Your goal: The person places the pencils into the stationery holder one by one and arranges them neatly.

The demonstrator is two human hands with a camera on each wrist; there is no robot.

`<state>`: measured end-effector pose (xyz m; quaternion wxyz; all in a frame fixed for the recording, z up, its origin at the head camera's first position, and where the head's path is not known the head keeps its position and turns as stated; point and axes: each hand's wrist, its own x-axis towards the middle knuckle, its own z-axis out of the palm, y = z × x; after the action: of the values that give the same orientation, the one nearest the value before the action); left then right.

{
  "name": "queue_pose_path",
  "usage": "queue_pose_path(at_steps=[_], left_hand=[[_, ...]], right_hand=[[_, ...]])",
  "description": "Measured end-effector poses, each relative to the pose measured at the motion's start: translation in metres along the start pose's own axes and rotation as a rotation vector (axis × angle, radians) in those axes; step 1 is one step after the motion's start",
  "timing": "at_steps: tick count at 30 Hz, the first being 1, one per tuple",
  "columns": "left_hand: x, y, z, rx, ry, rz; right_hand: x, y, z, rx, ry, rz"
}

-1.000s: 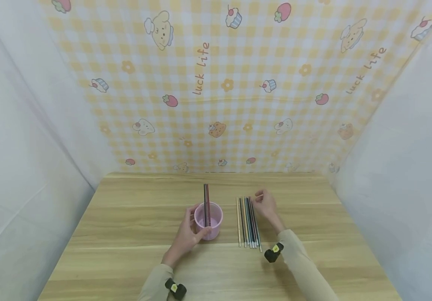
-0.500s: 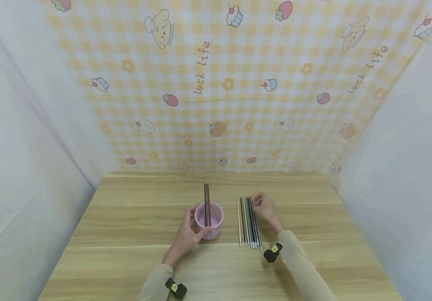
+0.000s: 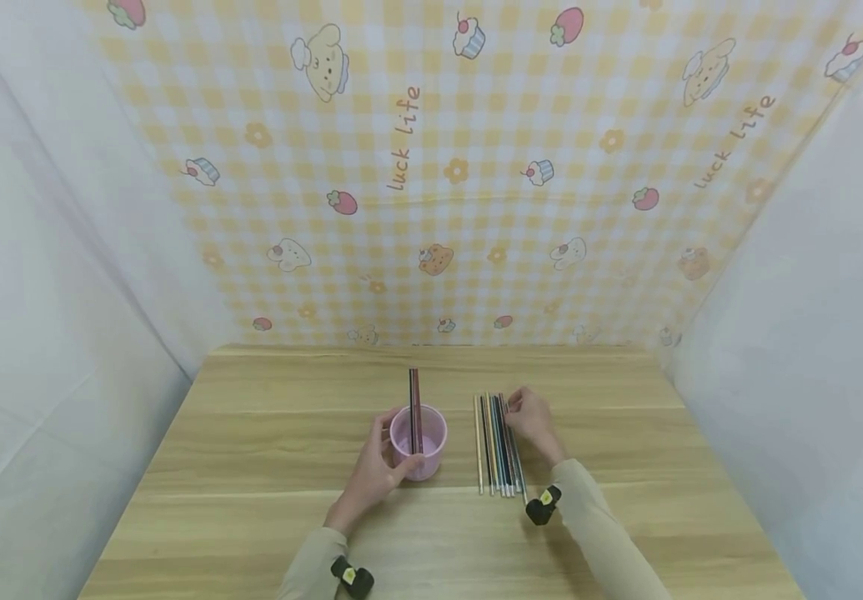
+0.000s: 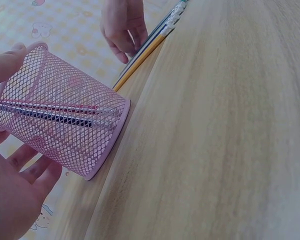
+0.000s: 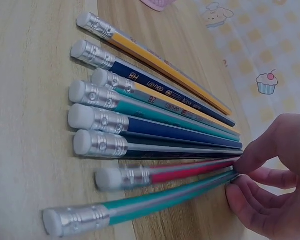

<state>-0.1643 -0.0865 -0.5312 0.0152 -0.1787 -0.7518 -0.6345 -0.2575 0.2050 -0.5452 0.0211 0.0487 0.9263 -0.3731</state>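
Observation:
My left hand [image 3: 369, 482] grips a pink mesh pencil cup [image 3: 433, 460], fingers and thumb around its side. A dark pencil [image 4: 72, 119] and a red pencil [image 4: 65, 106] lean inside the cup. To the right, several eraser-tipped pencils [image 3: 493, 450] lie side by side on the table. At their far ends, my right hand [image 3: 530, 415] pinches the tip of the outermost green pencil [image 5: 155, 199] between thumb and fingers. A red pencil [image 5: 190, 169] lies right beside it, its tip at the thumb. The fingers hide both tips.
The wooden table [image 3: 266, 450] runs back to a yellow checked cloth [image 3: 506, 217] with printed figures. White walls [image 3: 48, 317] stand on both sides. Yellow, blue and green pencils lie between the cup and my right hand.
My right hand has come slightly down and left onto the pencil ends, its fingers closing on the tip. The green pencil's eraser end has swung slightly right. The left hand and cup stay put.

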Motion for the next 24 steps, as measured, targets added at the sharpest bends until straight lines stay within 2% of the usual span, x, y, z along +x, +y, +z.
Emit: queue_pose_path(at_steps=[11,18,24], left_hand=[[0.0013,-0.0008,-0.0003,0.0,-0.008,-0.01],[0.0012,-0.0003,0.0,0.011,-0.007,0.012],[0.001,0.0004,0.0005,0.013,-0.006,-0.001]], right_hand=[[0.0003,-0.004,0.0027,-0.116,-0.012,0.03],[-0.0015,-0.0054,0.001,-0.106,-0.037,0.033],[-0.0005,-0.006,-0.002,-0.067,-0.007,0.003]])
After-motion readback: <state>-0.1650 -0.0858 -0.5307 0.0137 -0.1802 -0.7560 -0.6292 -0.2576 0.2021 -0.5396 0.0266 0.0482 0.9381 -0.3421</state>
